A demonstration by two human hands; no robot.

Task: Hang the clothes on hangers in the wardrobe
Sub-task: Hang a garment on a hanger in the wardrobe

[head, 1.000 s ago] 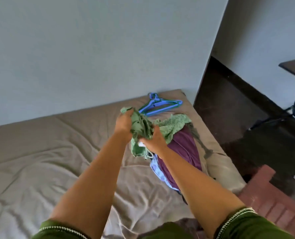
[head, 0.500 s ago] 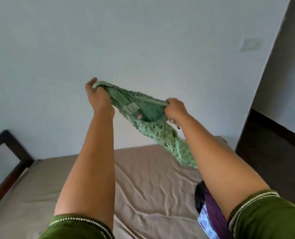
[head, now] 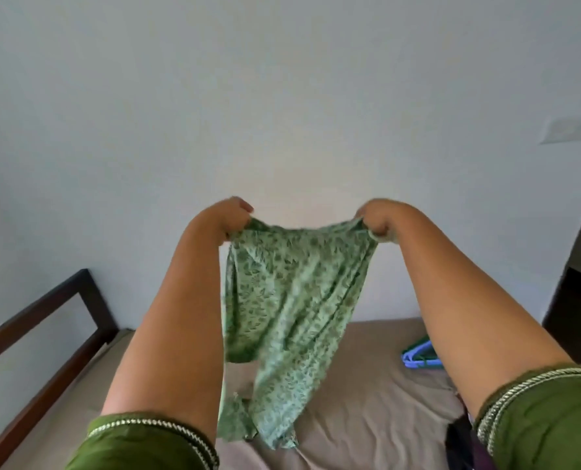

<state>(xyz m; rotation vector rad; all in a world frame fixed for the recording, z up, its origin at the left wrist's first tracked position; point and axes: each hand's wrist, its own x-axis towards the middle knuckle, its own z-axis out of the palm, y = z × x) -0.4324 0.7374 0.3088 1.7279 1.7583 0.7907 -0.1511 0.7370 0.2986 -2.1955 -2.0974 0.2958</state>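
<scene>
above the bed, the green printed garment hangs spread between both raised hands, its lower end reaching the sheet. left hand and right hand each grip an upper corner with curled fingers. keep the top edge taut and level so the neckline can be located. blue hangers lie near the right forearm; release one corner only once the other grip is secure. no wardrobe is in view.
</scene>
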